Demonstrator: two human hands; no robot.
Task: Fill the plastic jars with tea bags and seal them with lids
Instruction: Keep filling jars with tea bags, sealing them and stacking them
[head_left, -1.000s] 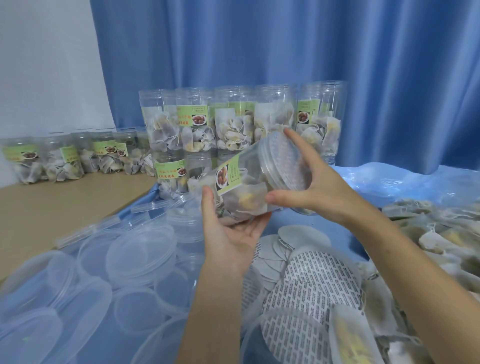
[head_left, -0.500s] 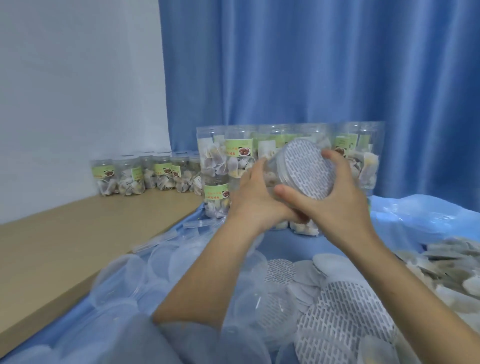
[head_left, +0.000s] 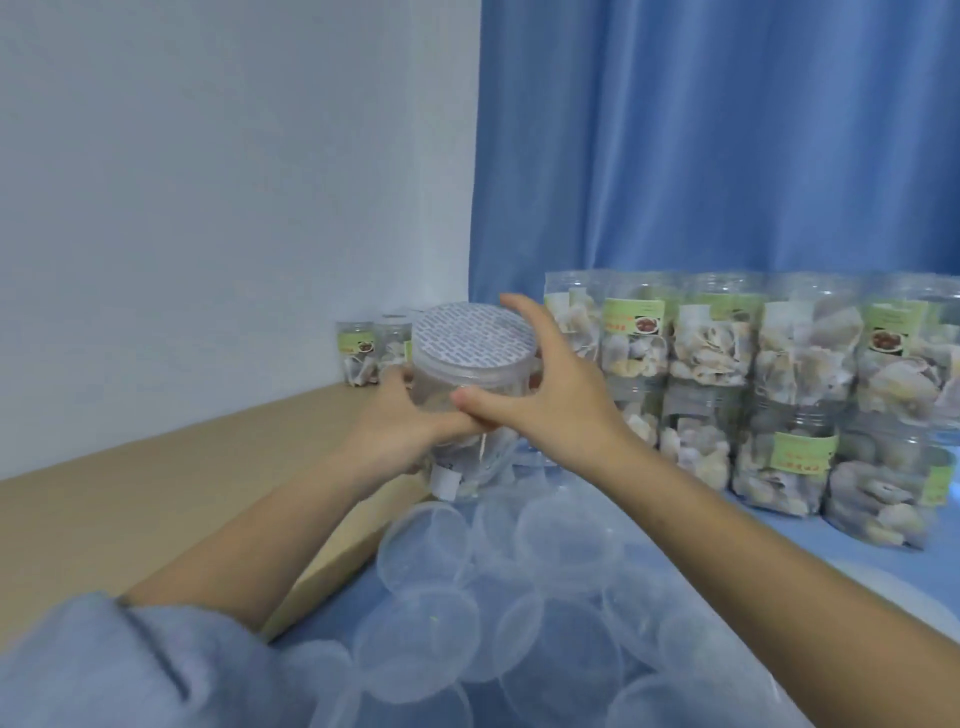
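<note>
Now both hands' fingers (head_left: 524, 317) curl round jar (head_left: 467, 384).

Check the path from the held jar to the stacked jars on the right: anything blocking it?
Nothing visible blocks it. The jar is held by both hands, left hand and right hand, above the loose lids; the stacked jars stand just right.

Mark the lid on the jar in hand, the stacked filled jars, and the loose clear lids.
lid (head_left: 475, 338), head view: its patterned top.
stacked filled jars (head_left: 800, 415), head view: front wall of a middle jar.
loose clear lids (head_left: 426, 545), head view: one lid's face.
</note>
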